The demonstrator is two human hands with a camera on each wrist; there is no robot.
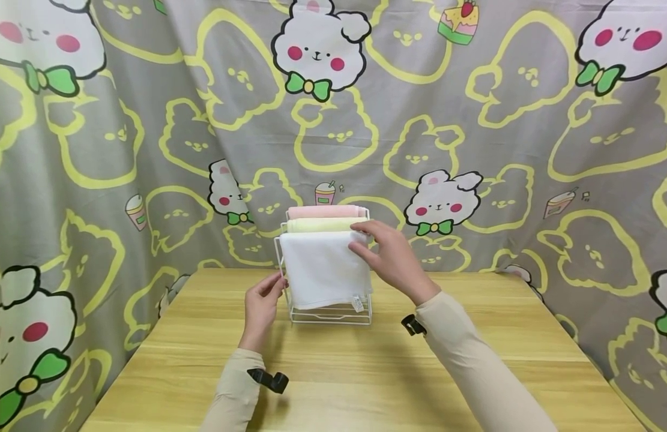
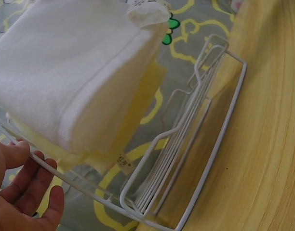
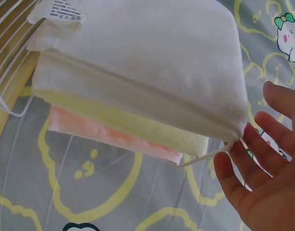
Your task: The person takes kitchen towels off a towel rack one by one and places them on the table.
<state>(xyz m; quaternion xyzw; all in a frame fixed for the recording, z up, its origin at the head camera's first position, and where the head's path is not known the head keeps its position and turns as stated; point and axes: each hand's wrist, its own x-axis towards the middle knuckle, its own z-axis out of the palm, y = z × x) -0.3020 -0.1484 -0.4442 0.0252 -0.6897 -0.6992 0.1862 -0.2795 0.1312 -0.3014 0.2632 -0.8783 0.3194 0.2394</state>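
Observation:
A white wire rack (image 1: 331, 322) stands on the table with three folded towels draped over its bars. The white towel (image 1: 322, 270) hangs in front, a yellow towel (image 1: 322, 225) behind it, and a pink towel (image 1: 323, 212) at the back. At the rack's left side my left hand (image 1: 262, 306) pinches the upright wire between thumb and fingers; the left wrist view shows this wire (image 2: 73, 183) closely. My right hand (image 1: 395, 255) is at the upper right corner, its relaxed fingers (image 3: 256, 159) touching the white towel's edge and the rack's bar end.
The rack rests on a wooden table (image 1: 333, 378) near its back edge. A grey patterned curtain (image 1: 333, 132) hangs close behind the table and along both sides. A small label (image 1: 358, 303) sticks out at the white towel's lower corner.

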